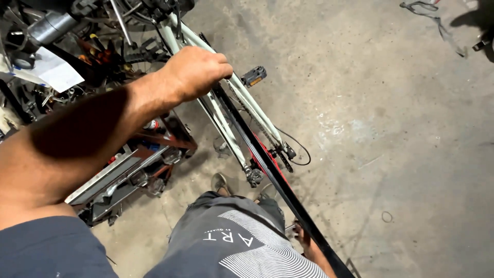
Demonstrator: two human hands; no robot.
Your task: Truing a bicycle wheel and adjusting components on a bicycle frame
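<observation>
Nearest, low at the frame's bottom edge, the right hand (pixel 303 238) touches the black rim (pixel 272 172); whether it grips cannot be told. The rim runs upward to the left hand (pixel 198 69), closed firmly around it beside the pale bicycle frame (pixel 242 98). Holding the rim steady with both hands, clear of the pedal (pixel 253 76), should keep it aligned. A cluttered tool tray (pixel 123 170) lies left on the concrete floor (pixel 391 128).
</observation>
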